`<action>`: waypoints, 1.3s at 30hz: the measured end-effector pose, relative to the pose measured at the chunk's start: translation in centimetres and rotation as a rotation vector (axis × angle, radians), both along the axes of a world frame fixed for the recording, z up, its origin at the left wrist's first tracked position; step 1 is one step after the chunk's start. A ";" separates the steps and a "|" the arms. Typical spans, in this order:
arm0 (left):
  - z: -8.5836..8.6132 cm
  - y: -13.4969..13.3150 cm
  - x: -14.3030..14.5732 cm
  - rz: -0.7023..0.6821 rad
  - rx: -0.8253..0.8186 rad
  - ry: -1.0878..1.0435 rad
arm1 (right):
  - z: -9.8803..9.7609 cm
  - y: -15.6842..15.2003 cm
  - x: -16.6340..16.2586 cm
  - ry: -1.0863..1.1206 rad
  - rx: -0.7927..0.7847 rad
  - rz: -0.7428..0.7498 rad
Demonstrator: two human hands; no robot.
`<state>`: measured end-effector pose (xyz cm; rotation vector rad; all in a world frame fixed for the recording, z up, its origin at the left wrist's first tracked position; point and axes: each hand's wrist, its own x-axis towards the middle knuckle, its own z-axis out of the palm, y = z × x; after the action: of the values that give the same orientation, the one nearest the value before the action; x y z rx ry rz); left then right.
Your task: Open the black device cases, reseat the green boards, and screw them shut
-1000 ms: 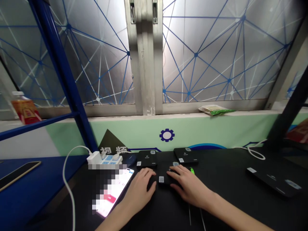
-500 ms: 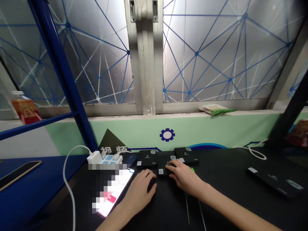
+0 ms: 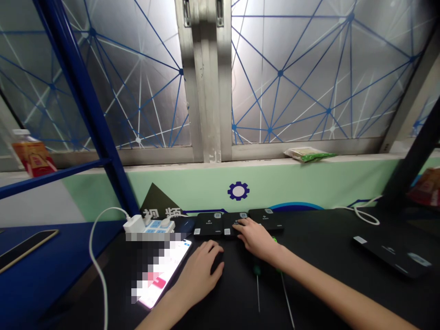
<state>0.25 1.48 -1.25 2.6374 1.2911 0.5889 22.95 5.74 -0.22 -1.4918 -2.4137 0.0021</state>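
Three small black boxes stand in a row at the back of the black table (image 3: 326,256): a left one (image 3: 208,224), a middle one (image 3: 234,222) and a right one (image 3: 266,218). My right hand (image 3: 256,238) lies flat on the middle box, fingers stretched out, holding nothing. My left hand (image 3: 199,272) rests palm down on the table beside a lit phone (image 3: 161,272), fingers loosely spread. Two thin screwdrivers (image 3: 257,286) with green handles lie under my right forearm.
A white power strip (image 3: 149,225) with a cable sits at the back left. Another phone (image 3: 24,250) lies on the blue shelf at left. A flat black device (image 3: 392,256) is at right, with a white cable (image 3: 366,215) behind it. A snack packet (image 3: 304,155) is on the sill.
My right hand has pushed the middle black box away from me, into line between the other two. The left hand has stayed put. The screwdrivers now show behind the right hand.
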 end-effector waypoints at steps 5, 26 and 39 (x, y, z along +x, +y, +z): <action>0.0 0.1 0.0 -0.009 -0.003 0.003 | 0.0 0.8 -0.1 0.013 -0.006 -0.012; 0.2 0.1 -0.1 -0.014 -0.012 0.032 | -1.1 1.7 7.4 0.057 -0.020 -0.128; 0.4 0.1 -0.1 -0.018 -0.010 0.053 | -1.0 4.4 10.2 0.037 -0.212 -0.033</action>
<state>0.13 1.55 -0.88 2.6709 1.2797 0.5112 33.13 10.12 -1.22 -1.6053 -2.4211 0.2848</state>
